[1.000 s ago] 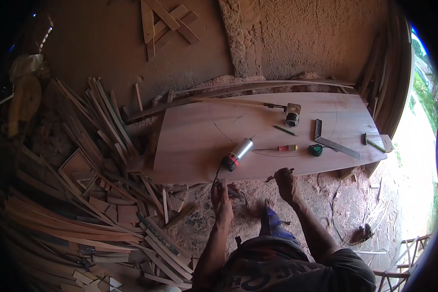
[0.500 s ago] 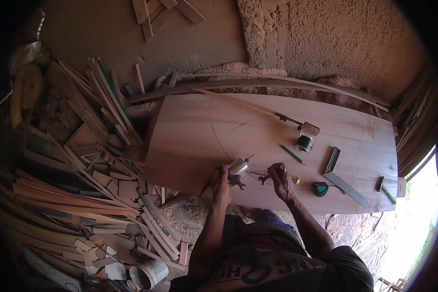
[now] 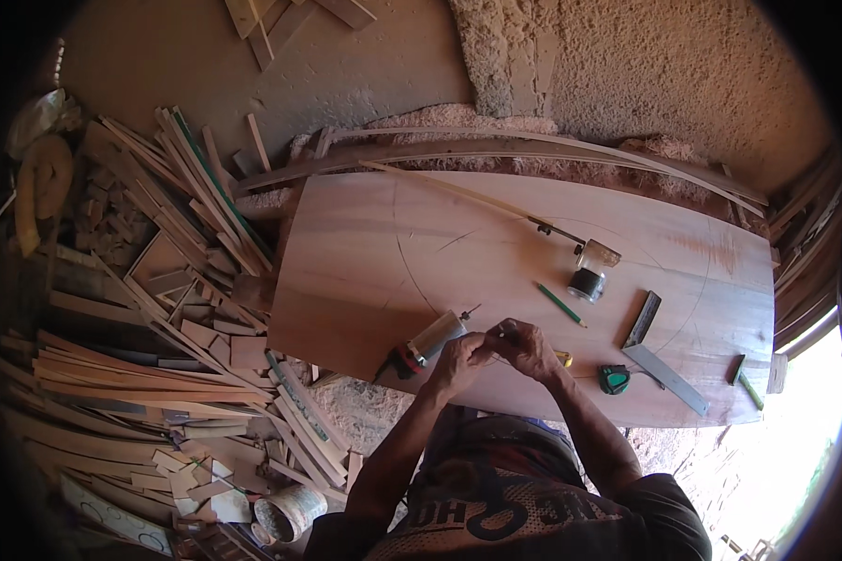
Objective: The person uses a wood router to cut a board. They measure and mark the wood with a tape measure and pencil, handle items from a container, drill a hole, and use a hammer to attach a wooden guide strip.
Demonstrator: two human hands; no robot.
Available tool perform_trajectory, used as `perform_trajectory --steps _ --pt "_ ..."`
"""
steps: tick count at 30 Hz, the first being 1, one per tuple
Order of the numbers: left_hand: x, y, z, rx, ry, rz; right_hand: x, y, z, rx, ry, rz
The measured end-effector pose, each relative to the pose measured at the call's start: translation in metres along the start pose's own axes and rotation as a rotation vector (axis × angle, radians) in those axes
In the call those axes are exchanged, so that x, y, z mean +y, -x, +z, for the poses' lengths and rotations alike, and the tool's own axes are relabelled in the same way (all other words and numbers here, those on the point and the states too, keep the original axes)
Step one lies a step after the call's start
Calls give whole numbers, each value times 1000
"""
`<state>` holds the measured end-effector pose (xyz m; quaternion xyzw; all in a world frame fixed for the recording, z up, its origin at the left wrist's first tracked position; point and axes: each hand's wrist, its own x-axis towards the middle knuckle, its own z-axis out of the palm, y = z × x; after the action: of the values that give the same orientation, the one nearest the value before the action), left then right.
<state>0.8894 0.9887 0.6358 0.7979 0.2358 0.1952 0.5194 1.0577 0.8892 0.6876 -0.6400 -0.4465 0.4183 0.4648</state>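
My left hand (image 3: 460,363) and my right hand (image 3: 522,352) meet above the pale wooden board (image 3: 323,280), fingers closed around small items largely hidden by them; a metallic bit shows at the right one's fingertips. Just left of them lies a silver power-tool motor (image 3: 426,346) with a red-and-black end. A router base (image 3: 587,279) is fixed to a long wooden arm (image 3: 458,194). A green pencil (image 3: 558,304), yellow-handled tool (image 3: 563,358), green tape measure (image 3: 614,379), metal square (image 3: 664,374) and small green-handled tool (image 3: 748,386) lie around, over drawn curved lines.
Heaped offcuts and strips (image 3: 145,393) fill the left floor, with a white bucket (image 3: 290,511). Long bent strips (image 3: 524,140) run behind the board along the rough wall (image 3: 655,65). More strips (image 3: 805,234) lean at the right, beside a bright opening.
Both hands have come forward over the board and together; the wrenches seen in them earlier are now mostly hidden. The view has also shifted, showing more floor at the left.
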Motion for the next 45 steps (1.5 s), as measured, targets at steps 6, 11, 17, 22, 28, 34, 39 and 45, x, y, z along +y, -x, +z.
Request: perform_trajectory --steps 6,11,17,22,28,34,39,45 --pt "0 5 -34 320 -406 61 20 20 8 303 95 -18" --pt "2 -8 -61 26 -673 -108 32 29 20 266 301 -255" --pt "-1 -31 -56 -110 -710 -262 47 18 32 135 465 -275" --pt "-17 -27 -52 -77 -727 -214 51 9 39 108 550 -301" --pt "-17 -25 -54 -99 -732 -205 56 1 48 120 643 -426" --pt "-26 -25 -51 -43 -775 -234 16 -35 56 119 602 -349" --pt "-38 -18 -51 -92 -877 -316 -5 -130 70 31 643 -177" --pt "2 -27 -53 57 -777 -114 47 -211 78 -172 762 77"
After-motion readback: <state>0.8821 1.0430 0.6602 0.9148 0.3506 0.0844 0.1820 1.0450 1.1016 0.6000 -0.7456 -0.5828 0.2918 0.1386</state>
